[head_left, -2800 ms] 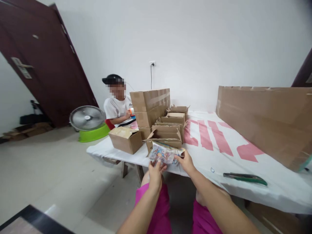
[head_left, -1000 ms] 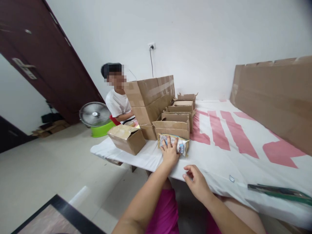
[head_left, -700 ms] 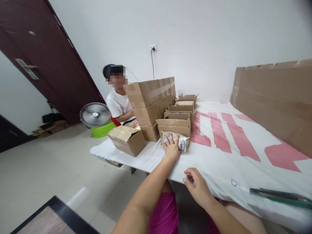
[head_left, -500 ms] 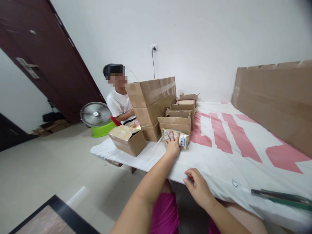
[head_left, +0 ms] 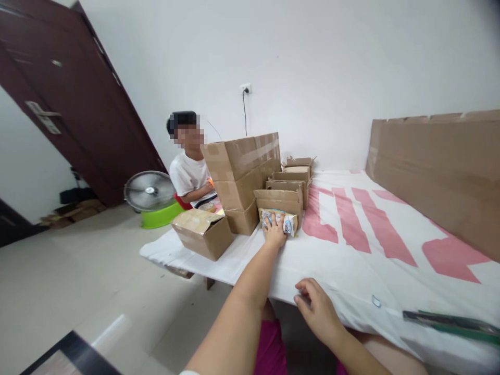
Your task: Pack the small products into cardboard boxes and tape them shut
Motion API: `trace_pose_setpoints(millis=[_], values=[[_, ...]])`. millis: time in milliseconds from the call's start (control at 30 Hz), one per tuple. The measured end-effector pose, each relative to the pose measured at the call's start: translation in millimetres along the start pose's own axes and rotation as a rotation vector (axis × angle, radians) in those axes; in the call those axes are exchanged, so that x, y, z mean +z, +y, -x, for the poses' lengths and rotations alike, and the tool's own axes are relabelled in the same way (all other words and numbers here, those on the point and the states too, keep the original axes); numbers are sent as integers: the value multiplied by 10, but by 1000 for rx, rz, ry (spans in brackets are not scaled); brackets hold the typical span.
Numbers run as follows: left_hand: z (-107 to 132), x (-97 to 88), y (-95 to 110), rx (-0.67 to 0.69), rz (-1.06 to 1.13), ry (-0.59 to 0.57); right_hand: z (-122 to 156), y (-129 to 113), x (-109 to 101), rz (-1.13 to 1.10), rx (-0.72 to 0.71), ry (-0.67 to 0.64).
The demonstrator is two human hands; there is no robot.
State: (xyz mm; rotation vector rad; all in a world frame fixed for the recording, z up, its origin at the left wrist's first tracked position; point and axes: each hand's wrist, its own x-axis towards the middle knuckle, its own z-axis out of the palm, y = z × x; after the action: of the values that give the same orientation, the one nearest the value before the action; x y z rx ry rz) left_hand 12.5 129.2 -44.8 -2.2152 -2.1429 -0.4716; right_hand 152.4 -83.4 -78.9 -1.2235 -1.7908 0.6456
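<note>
My left hand (head_left: 275, 233) reaches across the table with its fingers spread over a printed plastic packet (head_left: 289, 224). The packet lies against the near side of an open cardboard box (head_left: 278, 197), and my fingers cover part of its print. My right hand (head_left: 318, 307) hangs at the table's near edge, loosely curved, thumb and fingers apart and nothing between them. Behind the packet several open-topped boxes (head_left: 300, 176) stand in a row beside a stack of taped cartons (head_left: 248, 172).
A single carton (head_left: 203, 234) sits at the table's left corner. Across the table sits a person (head_left: 191, 174) holding something orange. A fan (head_left: 150, 191) stands on a green stool (head_left: 162, 212). At right are a cardboard sheet (head_left: 433, 166) and a green-and-black tool (head_left: 449, 323).
The view has tilted slightly upward. My left hand and the packet have edged a little toward the open box. Something orange now shows at the other person's hand. My right hand stays nearly still.
</note>
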Motion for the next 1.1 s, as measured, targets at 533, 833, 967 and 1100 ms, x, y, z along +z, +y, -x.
trace_pose_setpoints(millis=[533,833,967,1100], values=[[615,-1347,-1296,-235,-184,419,18,-44,5,91,-101,70],[821,-1539,-1719,-204,-209,130,52,-56,9,182,-131,49],[937,-1510,-1456,-198,-219,89,58,-29,5,103,-126,74],[1114,-1504,-1041,-153,-216,52,61,-4,-24,33,-139,176]])
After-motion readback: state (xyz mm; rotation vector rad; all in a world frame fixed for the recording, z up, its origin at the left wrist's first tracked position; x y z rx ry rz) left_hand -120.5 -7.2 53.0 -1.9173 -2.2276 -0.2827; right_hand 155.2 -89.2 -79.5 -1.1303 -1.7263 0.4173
